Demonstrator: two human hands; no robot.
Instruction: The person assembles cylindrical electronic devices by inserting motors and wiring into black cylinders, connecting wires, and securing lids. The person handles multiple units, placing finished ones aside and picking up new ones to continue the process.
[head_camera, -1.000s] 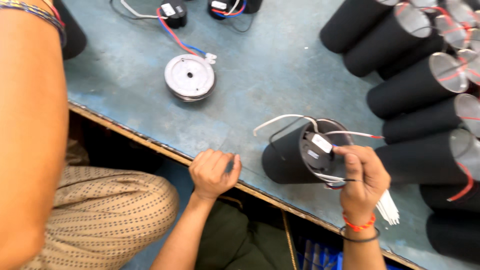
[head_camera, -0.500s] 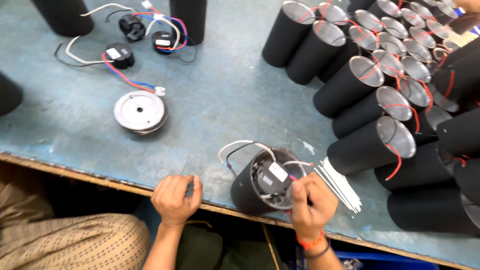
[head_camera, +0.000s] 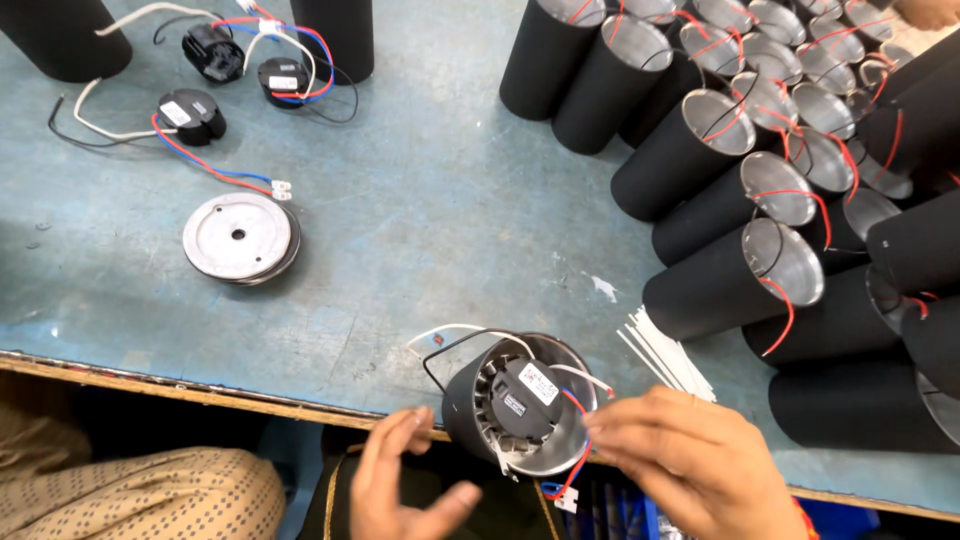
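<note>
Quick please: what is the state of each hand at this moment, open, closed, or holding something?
Left hand: open, fingers spread, holding nothing, just beside the black cylinder housing.
Right hand: fingers at the housing's rim by the red wire; firm grip cannot be told.

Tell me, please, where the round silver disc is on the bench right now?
In the head view, the round silver disc lies flat on the left part of the blue bench, just below a small black module with red and blue wires, far from both hands.
</note>
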